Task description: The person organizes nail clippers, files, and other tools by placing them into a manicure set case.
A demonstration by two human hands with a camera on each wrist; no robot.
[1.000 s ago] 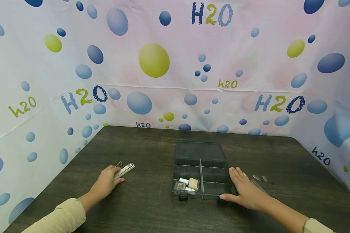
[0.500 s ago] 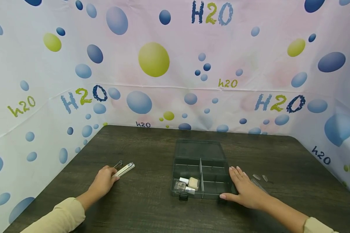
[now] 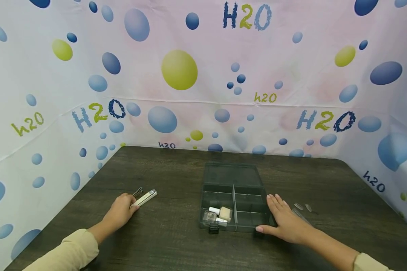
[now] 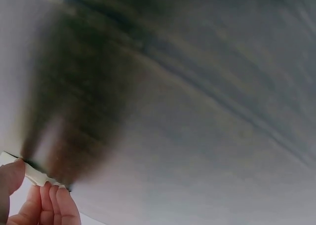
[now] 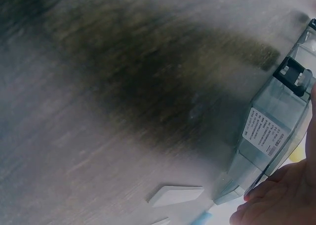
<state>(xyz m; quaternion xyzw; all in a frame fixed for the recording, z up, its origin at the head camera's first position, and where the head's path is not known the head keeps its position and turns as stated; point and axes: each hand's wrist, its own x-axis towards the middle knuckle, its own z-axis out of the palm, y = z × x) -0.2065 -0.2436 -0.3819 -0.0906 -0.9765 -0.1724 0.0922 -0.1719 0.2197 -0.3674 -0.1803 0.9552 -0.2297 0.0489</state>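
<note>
At the left of the table, my left hand (image 3: 118, 211) pinches a white nail clipper (image 3: 145, 198) between thumb and fingers; its metal end points away to the right. A smaller metal clipper-like piece (image 3: 138, 191) lies just beyond the fingers. The left wrist view shows the thumb and fingertips on the white clipper (image 4: 37, 176). My right hand (image 3: 286, 222) rests with straight fingers against the right side of a transparent grey divided box (image 3: 251, 218), thumb at its front corner. The box's lid lies back. Nail polish bottles (image 3: 225, 213) with white caps fill its front left compartment.
Small clear pieces (image 3: 299, 206) lie on the dark wood table (image 3: 176, 241) beyond my right hand, and a longer clear strip (image 3: 300, 216) is partly hidden by it. Black latches (image 3: 213, 228) stick out at the box's front. A bubble-printed sheet (image 3: 203, 75) surrounds the table.
From one second ago to half a second ago, my left hand drew back slightly toward the lower left along the white clipper. Since then both hands and the box look still.
</note>
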